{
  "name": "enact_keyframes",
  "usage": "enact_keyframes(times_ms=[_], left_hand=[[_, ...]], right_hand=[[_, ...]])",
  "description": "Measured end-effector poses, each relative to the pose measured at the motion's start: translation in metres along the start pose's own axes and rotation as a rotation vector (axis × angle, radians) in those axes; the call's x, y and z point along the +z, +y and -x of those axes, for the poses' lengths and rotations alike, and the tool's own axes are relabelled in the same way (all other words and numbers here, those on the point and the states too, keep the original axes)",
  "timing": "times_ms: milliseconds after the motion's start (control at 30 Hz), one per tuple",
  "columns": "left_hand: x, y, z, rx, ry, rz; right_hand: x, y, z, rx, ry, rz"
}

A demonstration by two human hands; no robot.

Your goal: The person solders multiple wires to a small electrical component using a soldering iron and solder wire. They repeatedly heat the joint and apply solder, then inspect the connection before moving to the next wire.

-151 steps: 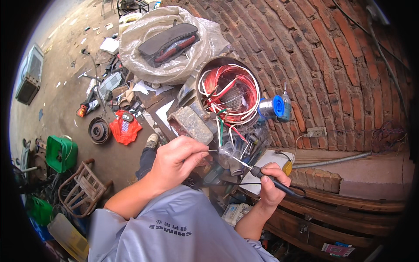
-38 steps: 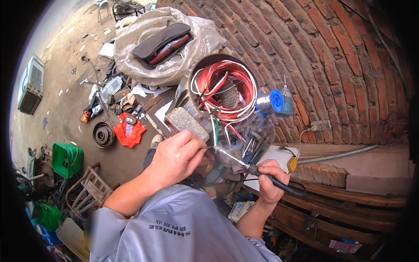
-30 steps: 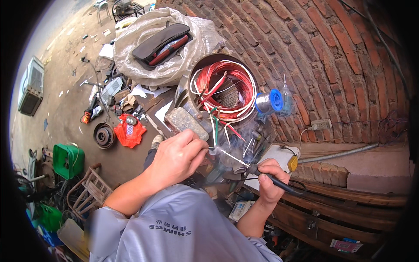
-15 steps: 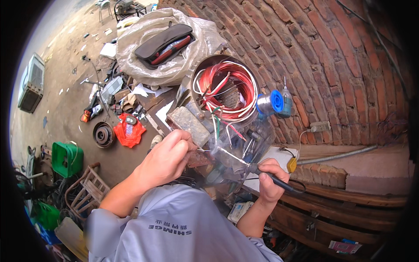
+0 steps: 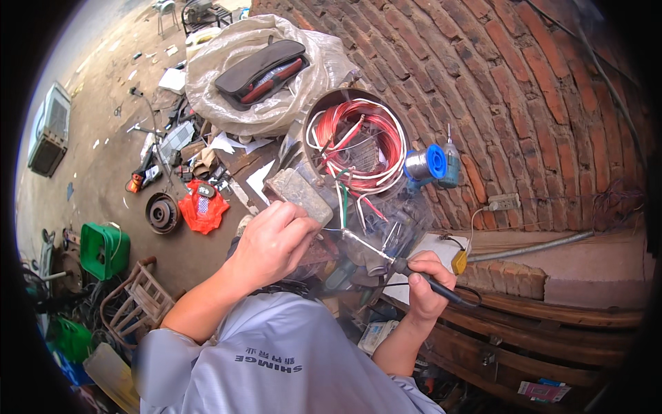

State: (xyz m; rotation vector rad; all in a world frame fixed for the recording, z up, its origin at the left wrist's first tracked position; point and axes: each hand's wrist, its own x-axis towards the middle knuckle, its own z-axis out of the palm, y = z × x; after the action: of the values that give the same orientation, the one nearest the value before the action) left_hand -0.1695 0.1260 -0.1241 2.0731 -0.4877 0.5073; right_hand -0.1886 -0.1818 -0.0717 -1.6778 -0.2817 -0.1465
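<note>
Slightly nearer the soldering iron's tip than half a second before, the left hand point(image 5: 267, 243) pinched a thin silvery wire point(image 5: 332, 229) between thumb and fingertips, the rest of its fingers curled in. Almost unmoved, the right hand point(image 5: 429, 284) was closed around the soldering iron point(image 5: 401, 266), whose tip met a lead's end in front of the motor housing point(image 5: 309, 131). Green and white leads point(image 5: 345, 196) hung close about that tip, with a red one just beside. A stained metal box point(image 5: 301, 195) crowded the left fingertips, leaving little room there. Red and white coils point(image 5: 333, 131) filled the housing; just right of it sat a blue-ended spool point(image 5: 436, 161). Behind rose a brick wall point(image 5: 524, 110). Beyond the housing slumped a pale sack point(image 5: 207, 103) bearing a dark case point(image 5: 252, 69). Further left, a green bucket point(image 5: 89, 252) and a red bag point(image 5: 215, 217) were on the floor.
</note>
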Motion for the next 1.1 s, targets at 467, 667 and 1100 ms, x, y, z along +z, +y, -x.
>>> enact_keyframes(times_ms=[467,667,1100], left_hand=[[0.0002,0.0014,-0.0004,-0.011,-0.020,0.004],[-0.0004,0.0025,-0.0002,-0.017,-0.022,0.019],[0.0016,0.0035,-0.0008,-0.022,-0.009,0.008]], right_hand=[[0.0024,-0.0006,0.0002,0.005,0.012,-0.004],[0.0009,0.0023,0.0001,-0.020,0.009,0.004],[-0.0021,0.0015,0.0024,0.031,-0.015,0.028]])
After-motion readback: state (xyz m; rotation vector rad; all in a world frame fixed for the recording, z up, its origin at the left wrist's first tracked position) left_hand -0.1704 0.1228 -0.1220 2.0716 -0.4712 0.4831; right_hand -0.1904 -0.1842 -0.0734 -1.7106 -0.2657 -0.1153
